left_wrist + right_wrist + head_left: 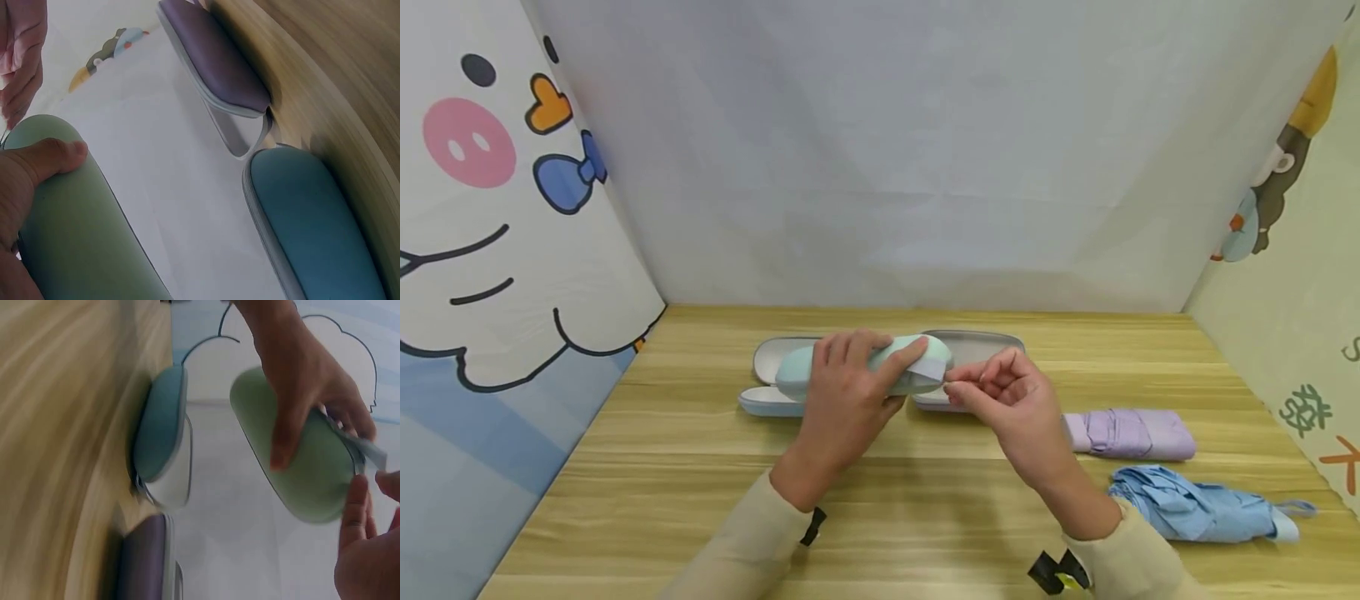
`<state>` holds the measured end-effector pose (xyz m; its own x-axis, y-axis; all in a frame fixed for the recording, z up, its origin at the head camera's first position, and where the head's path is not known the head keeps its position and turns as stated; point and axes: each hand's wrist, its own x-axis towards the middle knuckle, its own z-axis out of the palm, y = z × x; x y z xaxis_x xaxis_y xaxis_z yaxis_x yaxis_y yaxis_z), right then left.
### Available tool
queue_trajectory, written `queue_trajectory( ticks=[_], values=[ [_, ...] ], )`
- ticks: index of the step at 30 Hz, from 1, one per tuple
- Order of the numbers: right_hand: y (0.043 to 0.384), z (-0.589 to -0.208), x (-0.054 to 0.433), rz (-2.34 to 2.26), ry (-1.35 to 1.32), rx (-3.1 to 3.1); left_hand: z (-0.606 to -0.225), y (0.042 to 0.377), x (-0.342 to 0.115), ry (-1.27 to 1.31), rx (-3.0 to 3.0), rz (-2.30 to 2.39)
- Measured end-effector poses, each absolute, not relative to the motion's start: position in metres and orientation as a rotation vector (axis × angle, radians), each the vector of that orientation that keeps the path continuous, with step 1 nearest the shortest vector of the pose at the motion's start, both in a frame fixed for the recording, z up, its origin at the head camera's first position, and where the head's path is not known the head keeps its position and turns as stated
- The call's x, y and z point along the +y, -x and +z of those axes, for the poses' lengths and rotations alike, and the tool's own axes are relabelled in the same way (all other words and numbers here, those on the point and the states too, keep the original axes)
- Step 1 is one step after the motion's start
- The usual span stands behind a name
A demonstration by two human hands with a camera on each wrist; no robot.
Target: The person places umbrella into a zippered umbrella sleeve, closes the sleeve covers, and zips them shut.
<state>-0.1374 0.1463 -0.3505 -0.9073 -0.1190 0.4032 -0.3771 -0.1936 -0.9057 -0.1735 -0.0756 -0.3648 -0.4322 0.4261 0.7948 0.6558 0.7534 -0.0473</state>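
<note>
My left hand (850,375) grips a mint green glasses case (793,371) from above and holds it over the table. In the left wrist view its thumb lies along the smooth lid. A pale strip (929,368) sticks out by the case's right end, and in the right wrist view that strip (372,453) hangs off the seam. At this end my right hand (1018,404) brings thumb and forefinger together on what looks like a small zipper pull, mostly hidden by the fingertips. Its other fingers are curled.
Behind the hands, a blue glasses case (771,405) and a purple-grey one (219,56) lie open on the wooden table (647,467). To the right lie a folded lilac umbrella (1138,433) and a loosely gathered blue umbrella (1202,507). A pale cloth wall (910,167) stands at the back.
</note>
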Motion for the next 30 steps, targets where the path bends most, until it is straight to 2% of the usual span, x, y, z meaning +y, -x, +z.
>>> queue_trajectory(
  ticks=[6,15,24,30],
  values=[
    [0.146,-0.338,0.167,2.156,-0.664,-2.059,-0.363,0.173,-0.081,0.841,-2.058,-0.330],
    [0.147,-0.332,0.170,2.437,-0.722,-2.352,-0.361,0.167,-0.080,0.940,-2.021,-0.230],
    [0.142,-0.334,0.155,2.131,-0.603,-2.531,-0.360,0.162,-0.078,1.009,-1.975,-0.152],
    [0.142,-0.339,0.158,2.078,-0.665,-2.492,-0.357,0.158,-0.078,0.997,-2.097,-0.129]
  ],
)
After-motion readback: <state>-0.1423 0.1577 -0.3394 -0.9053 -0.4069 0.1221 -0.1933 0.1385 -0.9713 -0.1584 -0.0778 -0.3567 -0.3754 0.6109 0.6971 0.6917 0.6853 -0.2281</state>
